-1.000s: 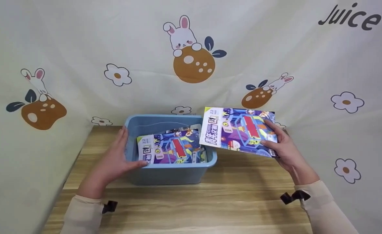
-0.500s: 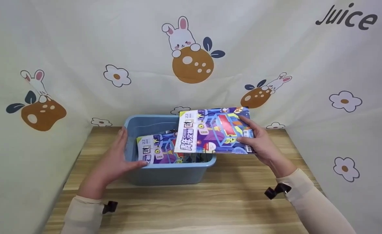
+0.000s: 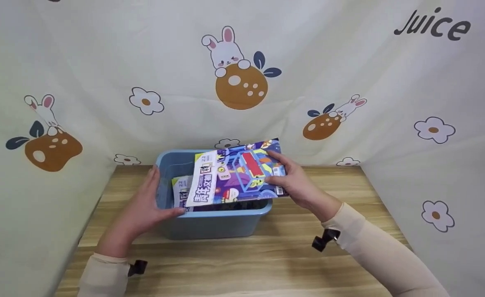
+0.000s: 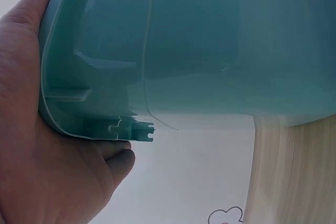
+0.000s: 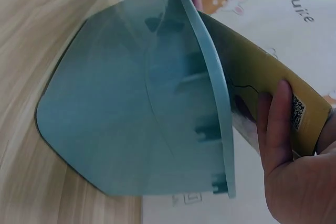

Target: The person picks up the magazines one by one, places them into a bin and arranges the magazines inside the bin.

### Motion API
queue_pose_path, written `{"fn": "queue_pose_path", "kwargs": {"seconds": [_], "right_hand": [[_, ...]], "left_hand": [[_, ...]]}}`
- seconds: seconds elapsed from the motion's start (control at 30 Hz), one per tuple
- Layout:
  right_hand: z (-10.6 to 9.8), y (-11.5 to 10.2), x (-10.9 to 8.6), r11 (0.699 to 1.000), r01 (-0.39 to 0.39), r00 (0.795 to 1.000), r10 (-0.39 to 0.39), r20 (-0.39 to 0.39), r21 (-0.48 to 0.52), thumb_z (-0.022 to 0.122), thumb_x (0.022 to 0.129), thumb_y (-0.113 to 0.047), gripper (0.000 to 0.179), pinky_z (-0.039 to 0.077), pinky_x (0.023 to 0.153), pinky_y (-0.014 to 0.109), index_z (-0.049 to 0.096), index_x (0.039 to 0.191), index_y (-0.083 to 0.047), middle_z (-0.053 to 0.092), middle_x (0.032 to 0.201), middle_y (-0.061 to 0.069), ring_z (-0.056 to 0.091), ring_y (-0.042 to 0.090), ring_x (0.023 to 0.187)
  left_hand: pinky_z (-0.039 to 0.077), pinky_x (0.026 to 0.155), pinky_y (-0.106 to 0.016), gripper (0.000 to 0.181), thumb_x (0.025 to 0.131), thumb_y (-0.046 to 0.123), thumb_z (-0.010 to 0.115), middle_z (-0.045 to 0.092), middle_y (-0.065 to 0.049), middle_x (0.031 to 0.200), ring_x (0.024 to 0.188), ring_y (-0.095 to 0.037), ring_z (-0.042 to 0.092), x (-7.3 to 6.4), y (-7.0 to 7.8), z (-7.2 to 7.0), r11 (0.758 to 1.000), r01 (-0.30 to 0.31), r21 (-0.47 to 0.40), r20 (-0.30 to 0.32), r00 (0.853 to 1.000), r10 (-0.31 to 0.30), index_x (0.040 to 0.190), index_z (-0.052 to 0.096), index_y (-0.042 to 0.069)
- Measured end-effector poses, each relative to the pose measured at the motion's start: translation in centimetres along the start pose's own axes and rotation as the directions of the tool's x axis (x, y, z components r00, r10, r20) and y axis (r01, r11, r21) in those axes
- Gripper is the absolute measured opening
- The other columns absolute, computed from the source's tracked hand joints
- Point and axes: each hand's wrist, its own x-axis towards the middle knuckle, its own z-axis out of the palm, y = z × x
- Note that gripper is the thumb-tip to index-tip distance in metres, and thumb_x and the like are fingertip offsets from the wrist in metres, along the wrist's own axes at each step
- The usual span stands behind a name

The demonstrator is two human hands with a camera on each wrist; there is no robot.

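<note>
A magazine (image 3: 242,175) with a colourful purple cover and a white spine-side strip is pinched at its right edge by my right hand (image 3: 302,185). It lies tilted over the opening of a light blue plastic bin (image 3: 213,227). Under it, inside the bin, the white strip of another magazine (image 3: 180,189) shows; the rest is covered. My left hand (image 3: 139,216) grips the bin's left front corner, thumb on the front rim. In the right wrist view the held magazine's yellowish back cover (image 5: 262,64) with a QR code shows, my fingers flat beneath it.
The bin stands on a wood-grain table (image 3: 246,264). Behind and on both sides hangs a pale curtain (image 3: 172,53) printed with rabbits, oranges and flowers. Dark wrist mounts (image 3: 325,240) stick out from both sleeves.
My right hand has carried the magazine leftward from beside the bin to over its opening, covering most of the magazine inside. My left hand has kept its place on the bin.
</note>
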Motion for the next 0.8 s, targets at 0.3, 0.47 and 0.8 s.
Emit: {"fn": "queue_pose_path", "kwargs": {"seconds": [0.3, 0.47, 0.8], "right_hand": [[3.8, 0.1, 0.9, 0.991, 0.037, 0.998, -0.030, 0.054, -0.127, 0.082, 0.096, -0.004, 0.086, 0.056, 0.113, 0.045, 0.045, 0.171, -0.023, 0.043, 0.166, 0.018, 0.056, 0.037, 0.137], [5.7, 0.0, 1.2, 0.978, 0.057, 0.996, -0.042, 0.077, -0.199, 0.081, 0.096, -0.007, 0.084, 0.050, 0.118, 0.050, 0.043, 0.171, -0.019, 0.045, 0.163, 0.021, 0.055, 0.037, 0.137], [7.6, -0.1, 1.5, 0.971, 0.024, 0.997, -0.006, 0.076, -0.240, 0.084, 0.095, -0.012, 0.087, 0.055, 0.114, 0.047, 0.041, 0.171, -0.014, 0.049, 0.159, 0.022, 0.059, 0.035, 0.132]], "left_hand": [[0.020, 0.127, -0.076, 0.152, 0.080, 0.078, 0.086, -0.007, -0.024, 0.184, 0.167, -0.053, 0.003, 0.0, 0.0, 0.0, 1.000, -0.018, 0.007, -0.002, 1.000, 0.018, 0.177, -0.005, 0.005], [0.020, 0.127, -0.076, 0.151, 0.080, 0.074, 0.088, -0.006, -0.024, 0.183, 0.167, -0.053, 0.003, 0.0, -0.2, 0.0, 1.000, -0.028, 0.006, -0.010, 1.000, 0.028, 0.177, -0.004, 0.004], [0.022, 0.125, -0.079, 0.149, 0.082, 0.072, 0.089, -0.005, -0.025, 0.184, 0.167, -0.054, 0.004, 0.0, -0.2, 0.0, 1.000, -0.024, 0.006, -0.008, 1.000, 0.024, 0.177, -0.004, 0.006]]}}
